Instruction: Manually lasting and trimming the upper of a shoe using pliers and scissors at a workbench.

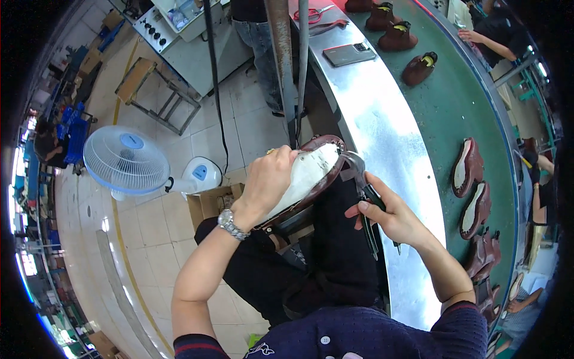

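Observation:
A brown leather shoe (308, 173) lies over my lap with its white underside facing up and its leather edge gathered round the rim. My left hand (265, 182), with a watch on the wrist, is closed round the shoe's left side. In my right hand (391, 214) is a pair of pincers (357, 163) with dark handles. Their metal jaws touch the leather edge at the shoe's far end. Whether the jaws grip the leather is too small to tell.
A shiny metal bench (391, 113) runs along my right, bearing a phone (350, 55) and red-handled scissors (312, 14). Beyond it, several brown shoes (468, 167) sit on a green belt (439, 128). At left stand a fan (127, 158), a stool (135, 81) and a cardboard box (205, 207). Other people work nearby.

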The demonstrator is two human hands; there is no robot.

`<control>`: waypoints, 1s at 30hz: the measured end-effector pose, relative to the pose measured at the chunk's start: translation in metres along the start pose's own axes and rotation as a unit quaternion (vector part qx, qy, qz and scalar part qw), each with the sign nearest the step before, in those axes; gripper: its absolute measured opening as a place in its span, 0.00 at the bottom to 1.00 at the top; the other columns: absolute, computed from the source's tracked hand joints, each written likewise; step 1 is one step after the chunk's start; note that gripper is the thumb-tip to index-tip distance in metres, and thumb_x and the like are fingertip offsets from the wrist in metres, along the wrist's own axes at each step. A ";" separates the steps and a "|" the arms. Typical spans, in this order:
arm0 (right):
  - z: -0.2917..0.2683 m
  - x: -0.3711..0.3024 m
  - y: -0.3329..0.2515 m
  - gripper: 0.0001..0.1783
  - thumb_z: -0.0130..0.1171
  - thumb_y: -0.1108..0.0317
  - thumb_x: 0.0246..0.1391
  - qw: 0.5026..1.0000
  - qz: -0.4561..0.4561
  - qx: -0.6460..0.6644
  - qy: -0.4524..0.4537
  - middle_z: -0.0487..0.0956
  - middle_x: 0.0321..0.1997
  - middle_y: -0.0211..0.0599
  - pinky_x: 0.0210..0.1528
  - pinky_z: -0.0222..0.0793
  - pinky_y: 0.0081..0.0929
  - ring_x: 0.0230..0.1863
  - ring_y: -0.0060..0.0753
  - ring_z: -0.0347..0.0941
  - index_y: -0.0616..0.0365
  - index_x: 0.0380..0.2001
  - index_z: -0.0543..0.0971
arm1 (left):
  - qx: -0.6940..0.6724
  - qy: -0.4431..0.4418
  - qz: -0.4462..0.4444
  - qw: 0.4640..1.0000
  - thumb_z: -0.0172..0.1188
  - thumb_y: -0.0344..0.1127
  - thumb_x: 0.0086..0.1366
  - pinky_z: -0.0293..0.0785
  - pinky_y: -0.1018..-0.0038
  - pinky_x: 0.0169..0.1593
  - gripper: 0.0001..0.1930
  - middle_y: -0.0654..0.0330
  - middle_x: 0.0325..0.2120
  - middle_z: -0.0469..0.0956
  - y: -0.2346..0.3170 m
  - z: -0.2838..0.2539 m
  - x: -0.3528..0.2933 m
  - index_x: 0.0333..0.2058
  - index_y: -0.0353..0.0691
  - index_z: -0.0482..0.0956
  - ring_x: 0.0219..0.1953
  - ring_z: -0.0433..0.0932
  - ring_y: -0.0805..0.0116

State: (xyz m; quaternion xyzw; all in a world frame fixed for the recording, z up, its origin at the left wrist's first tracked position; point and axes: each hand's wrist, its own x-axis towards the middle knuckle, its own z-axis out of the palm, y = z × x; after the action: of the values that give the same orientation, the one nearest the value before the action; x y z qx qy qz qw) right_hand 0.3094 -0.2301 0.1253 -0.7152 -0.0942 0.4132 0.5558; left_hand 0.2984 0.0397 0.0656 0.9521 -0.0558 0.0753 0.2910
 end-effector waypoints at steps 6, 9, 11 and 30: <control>-0.002 0.028 -0.017 0.36 0.51 0.69 0.64 0.990 -0.024 -0.086 -0.112 0.78 0.45 0.42 0.47 0.71 0.26 0.41 0.27 0.76 0.62 0.70 0.48 | -0.043 -0.022 -0.160 0.986 0.56 0.43 0.67 0.70 0.62 0.29 0.16 0.47 0.20 0.77 -0.008 -0.022 0.012 0.34 0.34 0.80 0.20 0.77 0.53; -0.006 0.048 -0.038 0.36 0.52 0.68 0.60 0.965 -0.014 -0.214 -0.151 0.78 0.37 0.45 0.46 0.71 0.30 0.39 0.32 0.77 0.61 0.68 0.51 | -0.145 -0.034 -0.103 0.983 0.66 0.44 0.59 0.76 0.71 0.41 0.37 0.45 0.45 0.80 0.006 -0.004 -0.023 0.59 0.25 0.63 0.32 0.81 0.66; -0.009 0.052 -0.058 0.36 0.52 0.69 0.60 0.955 0.041 -0.240 -0.171 0.78 0.37 0.44 0.46 0.72 0.32 0.38 0.33 0.77 0.60 0.69 0.51 | -0.066 -0.056 -0.069 0.994 0.73 0.39 0.48 0.67 0.60 0.57 0.54 0.39 0.50 0.73 0.051 -0.007 -0.042 0.65 0.22 0.46 0.54 0.72 0.44; 0.001 0.021 -0.049 0.36 0.54 0.68 0.57 0.819 -0.107 -0.559 -0.070 0.79 0.23 0.53 0.29 0.71 0.51 0.25 0.60 0.76 0.56 0.67 0.53 | 0.117 0.097 0.072 0.986 0.71 0.39 0.47 0.65 0.61 0.60 0.41 0.44 0.55 0.72 0.040 0.029 -0.069 0.58 0.26 0.66 0.57 0.71 0.50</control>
State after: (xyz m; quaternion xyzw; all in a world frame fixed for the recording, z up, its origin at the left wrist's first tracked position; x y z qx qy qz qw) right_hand 0.3384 -0.1990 0.1580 -0.8579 -0.4233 0.2763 0.0926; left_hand 0.2278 -0.0050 0.0512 0.9613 -0.0861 0.1942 0.1752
